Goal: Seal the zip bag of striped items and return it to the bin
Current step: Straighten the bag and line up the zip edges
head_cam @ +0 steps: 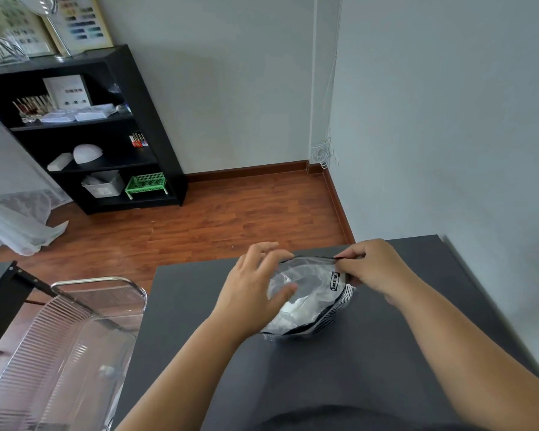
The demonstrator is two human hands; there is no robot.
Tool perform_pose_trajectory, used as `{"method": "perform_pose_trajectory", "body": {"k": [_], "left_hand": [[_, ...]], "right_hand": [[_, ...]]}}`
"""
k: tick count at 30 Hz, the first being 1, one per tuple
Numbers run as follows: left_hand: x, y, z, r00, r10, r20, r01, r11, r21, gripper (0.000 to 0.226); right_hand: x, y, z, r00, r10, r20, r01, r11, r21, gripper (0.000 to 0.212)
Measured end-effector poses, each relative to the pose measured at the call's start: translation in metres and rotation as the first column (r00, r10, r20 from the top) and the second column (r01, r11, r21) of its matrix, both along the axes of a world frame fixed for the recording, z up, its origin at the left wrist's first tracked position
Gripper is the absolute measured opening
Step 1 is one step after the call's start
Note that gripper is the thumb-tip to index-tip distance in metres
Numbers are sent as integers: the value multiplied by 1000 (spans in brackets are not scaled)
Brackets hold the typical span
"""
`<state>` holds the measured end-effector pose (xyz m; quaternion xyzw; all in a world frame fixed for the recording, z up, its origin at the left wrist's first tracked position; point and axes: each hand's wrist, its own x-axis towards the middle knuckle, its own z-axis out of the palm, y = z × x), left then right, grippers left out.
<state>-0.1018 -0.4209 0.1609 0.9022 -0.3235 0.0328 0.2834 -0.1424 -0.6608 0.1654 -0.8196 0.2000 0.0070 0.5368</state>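
Observation:
A clear zip bag (pixel 305 293) with black-and-white striped items inside stands on the dark grey table (pixel 371 362). Its zip edge runs along the top, facing away from me. My right hand (pixel 374 269) pinches the right end of that zip edge. My left hand (pixel 252 287) rests against the bag's left side, thumb on the front face and fingers curled near the left end of the zip edge. Whether the zip is closed cannot be told. A clear ribbed plastic bin (pixel 72 346) with a metal rim sits low at the left of the table.
A black shelf unit (pixel 112 132) with small items, a green basket (pixel 146 182) and a grey box stands against the far wall. Wooden floor lies between it and the table. White walls meet in a corner beyond the table's right side.

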Motion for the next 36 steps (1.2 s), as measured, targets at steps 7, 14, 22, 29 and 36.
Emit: {"method": "perform_pose_trajectory", "body": {"k": [7,14,22,29,36], "left_hand": [[-18,-26,-2,997,-71,-29,76,947,311,78],[-2,-35,5,992,-61,-113,75,989,124,41],[17,-23,3,874,134,-468,-243,953,-180,4],[27,-5,1,800,77,-594,-332,883,-332,15],[34,-4,2,867,153,-474,-370,835,-408,22]], "right_hand": [[5,12,0,997,0,-81,3,999,36,12],[2,14,4,995,95,34,-101,940,325,32],[-19,3,-32,910,398,-115,-394,917,56,55],[-20,17,-54,980,182,81,-180,983,-25,11],[-22,13,-56,982,119,150,-157,948,276,13]]}}
